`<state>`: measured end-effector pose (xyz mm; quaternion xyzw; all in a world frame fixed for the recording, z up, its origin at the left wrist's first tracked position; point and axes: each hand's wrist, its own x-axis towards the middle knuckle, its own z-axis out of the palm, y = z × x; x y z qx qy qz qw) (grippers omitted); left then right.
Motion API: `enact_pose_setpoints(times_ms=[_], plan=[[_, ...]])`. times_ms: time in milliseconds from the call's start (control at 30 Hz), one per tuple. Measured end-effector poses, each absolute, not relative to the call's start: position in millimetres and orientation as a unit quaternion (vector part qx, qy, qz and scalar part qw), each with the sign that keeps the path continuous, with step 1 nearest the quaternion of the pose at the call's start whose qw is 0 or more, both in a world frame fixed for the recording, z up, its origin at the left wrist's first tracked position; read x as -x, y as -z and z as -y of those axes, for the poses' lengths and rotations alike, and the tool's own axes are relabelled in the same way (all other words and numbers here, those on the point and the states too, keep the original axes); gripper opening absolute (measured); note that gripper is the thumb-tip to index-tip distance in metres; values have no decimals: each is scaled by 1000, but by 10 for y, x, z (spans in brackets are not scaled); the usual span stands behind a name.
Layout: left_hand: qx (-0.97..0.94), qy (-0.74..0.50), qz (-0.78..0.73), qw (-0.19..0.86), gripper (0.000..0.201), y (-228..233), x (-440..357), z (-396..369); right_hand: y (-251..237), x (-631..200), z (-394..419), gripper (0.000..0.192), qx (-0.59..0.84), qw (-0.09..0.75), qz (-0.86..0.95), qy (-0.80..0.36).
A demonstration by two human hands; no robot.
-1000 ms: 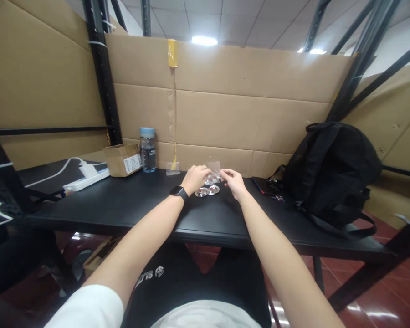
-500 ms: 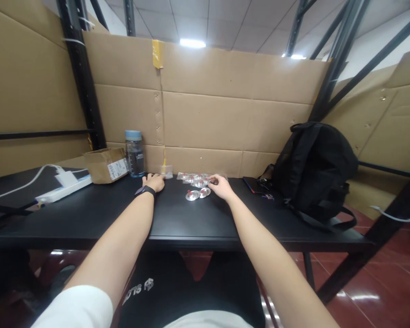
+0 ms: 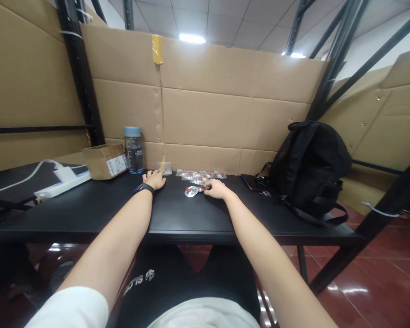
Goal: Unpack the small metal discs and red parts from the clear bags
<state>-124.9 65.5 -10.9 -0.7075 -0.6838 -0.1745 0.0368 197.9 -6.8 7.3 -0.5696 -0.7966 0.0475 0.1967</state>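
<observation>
while the left hand (image 3: 155, 179) lies spread near a clear bag (image 3: 166, 168), the right hand (image 3: 214, 187) pinches a shiny disc (image 3: 201, 188) (another disc (image 3: 192, 192) just left)

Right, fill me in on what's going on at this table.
A person is handling shiny discs with bare hands. The right hand has its fingers at one disc; whether it is gripped is hard to tell. Another disc lies just left of it. The left hand is palm down on the black table, near a clear bag. Bagged discs lie behind.
</observation>
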Motion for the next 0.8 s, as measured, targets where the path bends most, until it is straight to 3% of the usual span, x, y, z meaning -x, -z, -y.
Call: enact_pose_setpoints(times_ms=[100, 233, 433, 667, 800], plan=[[699, 208, 684, 33, 62, 28, 1149, -593, -120, -1977, 96, 25, 594, 179, 782, -65], [743, 232, 628, -30, 47, -68, 842, -494, -152, -2047, 106, 19, 603, 189, 771, -75], [836, 261, 473, -97, 38, -85, 427, -324, -63, -2148, 10, 35, 495, 261, 807, -189], [873, 228, 404, -153, 42, -207, 415, -166, -32, -2049, 11, 53, 484, 278, 810, -179], [862, 244, 412, -163, 41, -169, 455, -242, -74, -1940, 79, 48, 498, 282, 808, -142]])
